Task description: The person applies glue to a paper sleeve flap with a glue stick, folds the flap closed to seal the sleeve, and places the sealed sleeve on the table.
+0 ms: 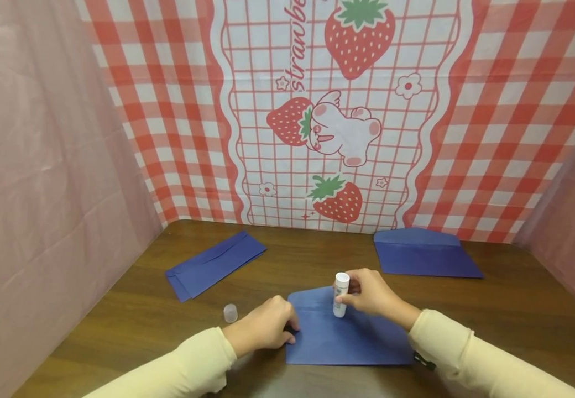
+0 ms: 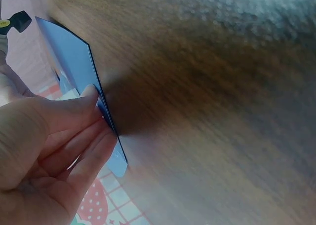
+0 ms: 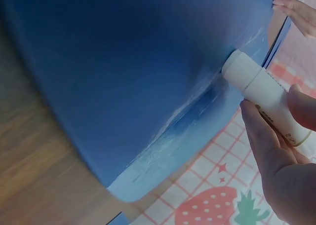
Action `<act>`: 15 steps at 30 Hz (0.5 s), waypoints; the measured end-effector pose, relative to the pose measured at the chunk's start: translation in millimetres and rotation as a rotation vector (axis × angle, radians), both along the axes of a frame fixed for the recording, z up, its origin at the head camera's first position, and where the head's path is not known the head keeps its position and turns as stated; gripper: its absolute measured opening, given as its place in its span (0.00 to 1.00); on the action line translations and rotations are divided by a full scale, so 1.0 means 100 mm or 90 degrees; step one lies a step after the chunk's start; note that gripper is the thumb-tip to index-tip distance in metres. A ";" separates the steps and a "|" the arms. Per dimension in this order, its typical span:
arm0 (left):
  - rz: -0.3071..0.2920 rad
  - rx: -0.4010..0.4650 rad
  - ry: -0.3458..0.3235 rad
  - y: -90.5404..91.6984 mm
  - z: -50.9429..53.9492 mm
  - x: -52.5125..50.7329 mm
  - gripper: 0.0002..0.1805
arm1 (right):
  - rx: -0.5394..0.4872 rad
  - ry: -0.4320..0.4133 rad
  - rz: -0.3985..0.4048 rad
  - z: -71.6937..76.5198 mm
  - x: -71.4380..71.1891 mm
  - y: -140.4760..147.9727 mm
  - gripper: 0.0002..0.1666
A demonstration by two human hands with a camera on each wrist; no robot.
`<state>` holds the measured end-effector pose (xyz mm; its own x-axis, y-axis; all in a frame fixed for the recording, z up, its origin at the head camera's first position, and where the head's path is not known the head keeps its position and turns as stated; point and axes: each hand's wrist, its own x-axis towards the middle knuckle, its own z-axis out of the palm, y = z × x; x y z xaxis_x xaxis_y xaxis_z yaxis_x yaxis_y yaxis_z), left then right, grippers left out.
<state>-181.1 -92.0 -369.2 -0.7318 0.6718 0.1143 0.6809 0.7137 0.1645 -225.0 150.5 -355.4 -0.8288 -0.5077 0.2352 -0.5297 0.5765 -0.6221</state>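
Observation:
A blue envelope [image 1: 337, 345] lies on the table with its flap unfolded away from me. My right hand [image 1: 369, 290] grips a white glue stick [image 1: 340, 296] between thumb and fingers, its lower end against the envelope near the flap's crease. Whitish glue streaks [image 3: 187, 106] run along the crease and flap in the right wrist view. At the envelope's left edge rests my left hand [image 1: 270, 323], its bent fingertips touching the paper. In the left wrist view, thumb and fingertips [image 2: 112, 133] press along that edge from above. A translucent cap [image 1: 230, 313] stands left of this hand.
A folded blue envelope [image 1: 215, 265] lies at the back left of the brown wooden table [image 1: 143, 315]. Another blue envelope [image 1: 427, 258], flap unfolded, sits at the back right by the strawberry-print cloth [image 1: 317, 204]. Pink cloth [image 1: 48, 166] hangs at the left.

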 end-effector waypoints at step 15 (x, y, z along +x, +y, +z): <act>0.007 0.005 -0.020 0.00 0.00 0.00 0.08 | 0.032 -0.008 -0.046 0.01 0.02 0.21 0.10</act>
